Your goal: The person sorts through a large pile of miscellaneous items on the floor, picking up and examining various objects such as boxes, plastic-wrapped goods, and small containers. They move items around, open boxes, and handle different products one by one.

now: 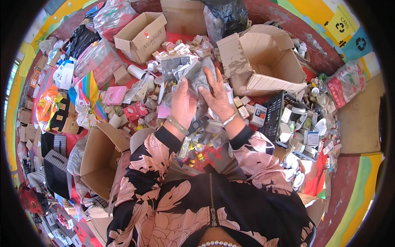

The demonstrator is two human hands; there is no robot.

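Note:
In front of me, a grey, speckled, soft-looking bundle with clear plastic about it is held between my two hands. My right hand lies over its right side, fingers bent onto it. My left hand is at its lower left, thumb pointing up along the plastic; its other fingers are partly hidden. Just left of the bundle is a dark flat packet in clear wrapping. Under the hands lie small boxes, plastic bags and a grey remote control.
An open cardboard box stands at the far right, a smaller carton at the far left. Another open box sits near my left arm. A black plastic crate is right of my hands. Bags and loose goods surround me.

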